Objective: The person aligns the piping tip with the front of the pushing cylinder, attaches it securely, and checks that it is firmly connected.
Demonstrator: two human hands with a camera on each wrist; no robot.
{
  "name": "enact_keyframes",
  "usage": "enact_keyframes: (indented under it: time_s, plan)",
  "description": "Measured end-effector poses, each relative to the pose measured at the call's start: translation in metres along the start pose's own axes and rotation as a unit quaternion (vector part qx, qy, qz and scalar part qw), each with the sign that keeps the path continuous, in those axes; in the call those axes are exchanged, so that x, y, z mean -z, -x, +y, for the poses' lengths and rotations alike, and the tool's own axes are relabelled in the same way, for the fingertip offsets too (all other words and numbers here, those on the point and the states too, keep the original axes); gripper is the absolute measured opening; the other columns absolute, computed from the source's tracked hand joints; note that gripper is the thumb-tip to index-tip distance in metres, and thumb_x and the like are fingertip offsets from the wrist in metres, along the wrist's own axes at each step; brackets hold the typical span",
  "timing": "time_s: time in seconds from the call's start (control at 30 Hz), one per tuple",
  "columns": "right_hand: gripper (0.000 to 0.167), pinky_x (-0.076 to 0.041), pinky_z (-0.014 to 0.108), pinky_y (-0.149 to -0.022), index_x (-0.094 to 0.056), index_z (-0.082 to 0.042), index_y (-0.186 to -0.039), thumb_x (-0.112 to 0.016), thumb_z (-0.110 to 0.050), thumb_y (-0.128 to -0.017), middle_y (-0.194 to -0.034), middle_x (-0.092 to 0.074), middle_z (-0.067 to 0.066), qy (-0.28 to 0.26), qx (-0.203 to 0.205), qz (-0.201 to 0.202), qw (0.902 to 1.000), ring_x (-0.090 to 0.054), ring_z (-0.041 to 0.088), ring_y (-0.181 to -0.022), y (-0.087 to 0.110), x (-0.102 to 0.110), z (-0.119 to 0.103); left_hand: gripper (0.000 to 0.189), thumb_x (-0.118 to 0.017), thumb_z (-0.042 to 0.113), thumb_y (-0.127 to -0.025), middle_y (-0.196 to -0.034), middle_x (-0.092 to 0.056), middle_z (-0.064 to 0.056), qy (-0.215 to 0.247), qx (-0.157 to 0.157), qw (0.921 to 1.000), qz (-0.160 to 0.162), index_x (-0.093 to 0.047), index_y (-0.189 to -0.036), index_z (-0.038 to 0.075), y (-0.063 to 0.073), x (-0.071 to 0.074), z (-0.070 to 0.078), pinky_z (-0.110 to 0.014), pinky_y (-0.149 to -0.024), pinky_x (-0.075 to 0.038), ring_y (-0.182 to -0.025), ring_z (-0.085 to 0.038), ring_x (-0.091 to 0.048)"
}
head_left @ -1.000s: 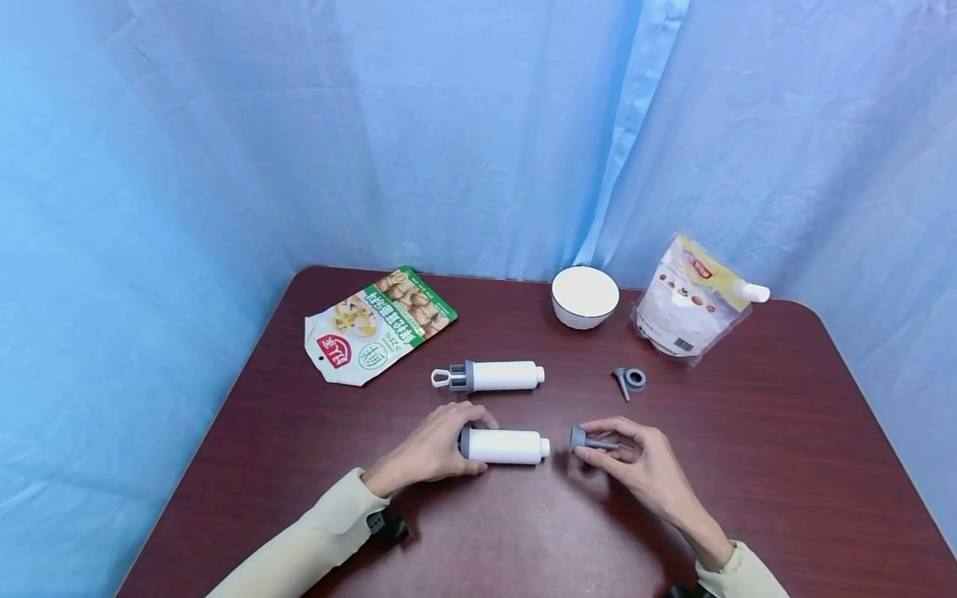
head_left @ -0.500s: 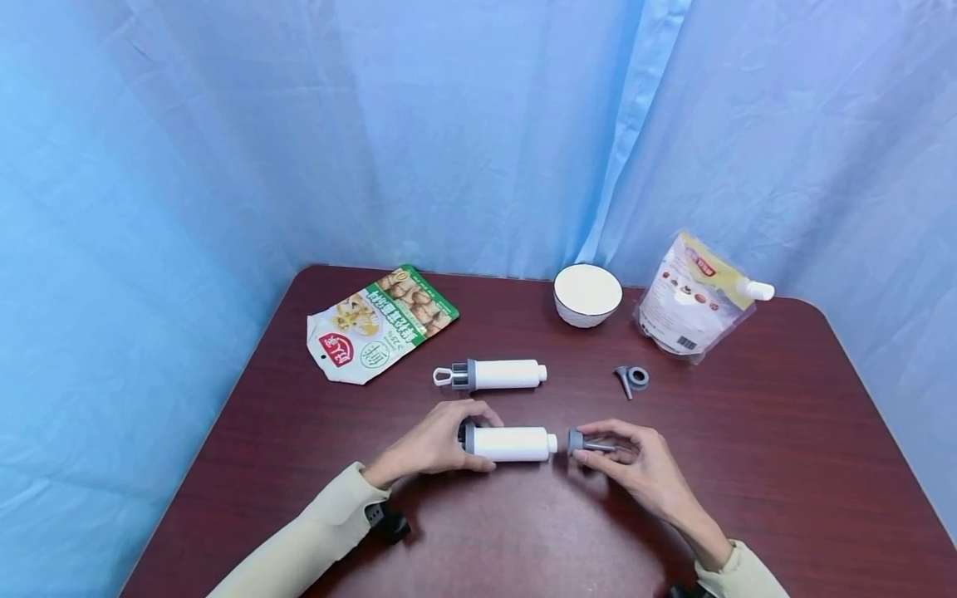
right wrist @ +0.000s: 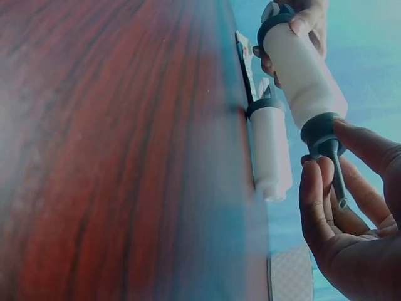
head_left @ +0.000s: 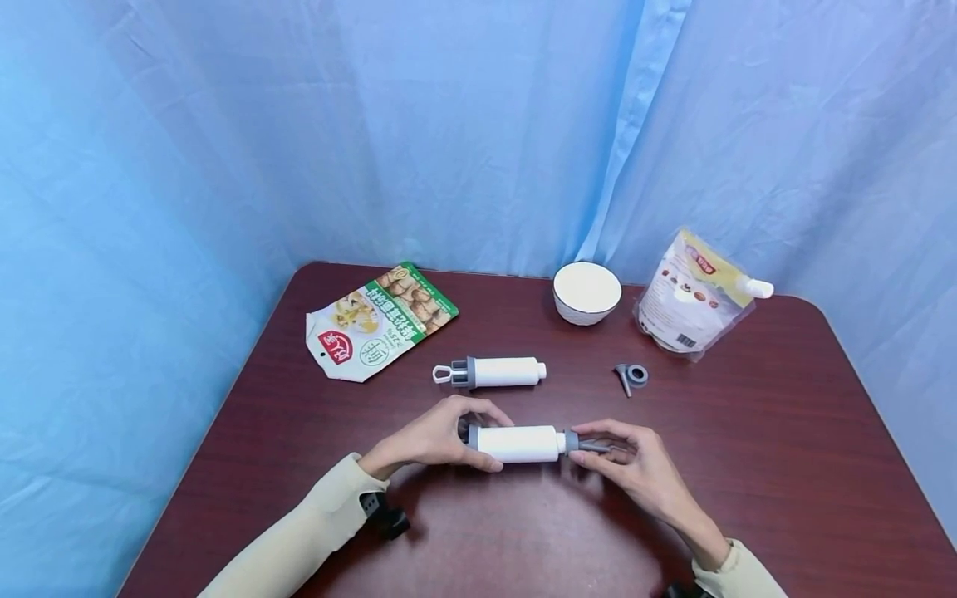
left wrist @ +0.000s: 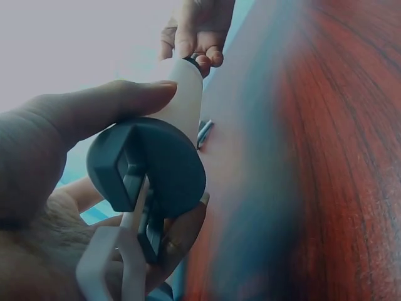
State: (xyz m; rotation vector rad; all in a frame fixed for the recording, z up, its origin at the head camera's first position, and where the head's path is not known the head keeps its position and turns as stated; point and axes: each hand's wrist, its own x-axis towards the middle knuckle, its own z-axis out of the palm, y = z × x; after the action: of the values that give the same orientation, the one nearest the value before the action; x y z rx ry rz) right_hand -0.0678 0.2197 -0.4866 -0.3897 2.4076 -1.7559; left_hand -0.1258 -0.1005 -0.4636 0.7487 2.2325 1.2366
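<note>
The left hand [head_left: 441,436] grips the white cylinder [head_left: 519,444] at its left end, thumb on the near side of the barrel. That hand hides most of the plunger end from the head view; the left wrist view shows its dark flange [left wrist: 169,166] and pale loop handle [left wrist: 100,260], the latter cut off at the lower edge.

The right hand [head_left: 646,469] pinches the grey nozzle [right wrist: 321,133] between thumb and fingers, its collar against the cylinder's right tip. How far the collar is seated cannot be told. The spout points right, partly covered by the fingers from the head camera; from the left wrist, the nozzle is almost wholly concealed. The cylinder lies level above the near-middle part of the table [head_left: 770,440]; any contact with the surface cannot be confirmed.

Just beyond lies a second cylinder [head_left: 507,371], its loop handle to the left. Far left is a green-and-white packet [head_left: 381,324], its print too small to read reliably. Far right stand a bowl [head_left: 586,316] and a spouted pouch [head_left: 688,299]; nearer lies a spare nozzle [head_left: 636,376]. Both sleeves are cropped by the lower edge.
</note>
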Motion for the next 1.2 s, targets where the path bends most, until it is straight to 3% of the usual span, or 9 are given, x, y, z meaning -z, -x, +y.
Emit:
enact_keyframes:
  time_s: [0.17,0.37,0.57,0.73,0.87,1.03,1.2]
  plan:
    - [0.027,-0.062,0.027,-0.080,-0.075,-0.010,-0.118,-0.080,-0.010,-0.092,-0.112,-0.078,0.011,-0.008,0.010,-0.004,0.9999,-0.075,0.009,-0.090,0.000,-0.002,-0.003,0.042,-0.091,0.032,-0.080,-0.110,-0.073,0.021,0.010,0.003,0.9998,-0.014,-0.074,-0.118,0.037,0.000,0.003,0.003,-0.032,-0.098,-0.048,-0.104,-0.009,-0.063]
    - [0.028,-0.062,0.029,-0.074,-0.075,-0.008,-0.119,-0.080,-0.008,-0.091,-0.112,-0.077,0.010,-0.017,0.019,-0.008,0.9997,-0.076,0.011,-0.083,0.001,-0.005,-0.004,0.041,-0.091,0.033,-0.082,-0.110,-0.074,0.016,0.031,0.003,0.9990,-0.032,-0.074,-0.119,0.037,0.000,0.004,0.003,-0.030,-0.094,-0.049,-0.103,-0.014,-0.065]
    - [0.031,-0.063,0.031,-0.082,-0.072,0.001,-0.120,-0.079,0.000,-0.089,-0.114,-0.076,0.008,-0.051,0.042,-0.015,0.9977,-0.075,0.009,-0.096,0.002,-0.006,-0.004,0.040,-0.089,0.030,-0.084,-0.112,-0.075,0.012,0.062,0.007,0.9969,-0.047,-0.074,-0.120,0.033,0.001,0.004,0.003,-0.026,-0.092,-0.050,-0.103,-0.017,-0.065]
    - [0.036,-0.062,0.035,-0.087,-0.068,0.007,-0.122,-0.078,0.007,-0.087,-0.118,-0.075,0.005,-0.091,0.071,-0.029,0.9929,-0.075,0.011,-0.105,0.000,-0.005,-0.003,0.039,-0.088,0.026,-0.085,-0.115,-0.075,0.009,0.095,0.010,0.9939,-0.055,-0.075,-0.122,0.030,0.001,0.005,0.002,-0.029,-0.087,-0.055,-0.100,-0.018,-0.065]
    - [0.038,-0.061,0.037,-0.089,-0.069,0.006,-0.122,-0.078,0.009,-0.086,-0.121,-0.073,0.008,-0.100,0.083,-0.036,0.9909,-0.073,0.013,-0.110,0.000,-0.003,-0.004,0.038,-0.086,0.023,-0.086,-0.114,-0.076,0.003,0.125,0.017,0.9898,-0.067,-0.076,-0.123,0.025,0.000,0.006,0.000,-0.032,-0.084,-0.056,-0.095,-0.016,-0.067]
    - [0.037,-0.062,0.034,-0.090,-0.073,-0.002,-0.118,-0.083,0.004,-0.083,-0.122,-0.071,0.010,-0.072,0.079,-0.027,0.9939,-0.070,0.009,-0.114,0.000,-0.001,-0.009,0.038,-0.083,0.020,-0.089,-0.117,-0.075,-0.002,0.152,0.028,0.9845,-0.083,-0.075,-0.126,0.018,0.000,0.006,-0.004,-0.028,-0.084,-0.055,-0.097,-0.014,-0.067]
    - [0.034,-0.062,0.029,-0.085,-0.074,-0.007,-0.116,-0.083,0.001,-0.084,-0.115,-0.074,0.008,-0.051,0.074,-0.017,0.9958,-0.071,0.007,-0.107,0.000,-0.002,-0.011,0.037,-0.082,0.021,-0.090,-0.118,-0.075,-0.001,0.159,0.036,0.9825,-0.090,-0.075,-0.127,0.019,0.001,0.005,-0.004,-0.027,-0.084,-0.056,-0.100,-0.013,-0.066]
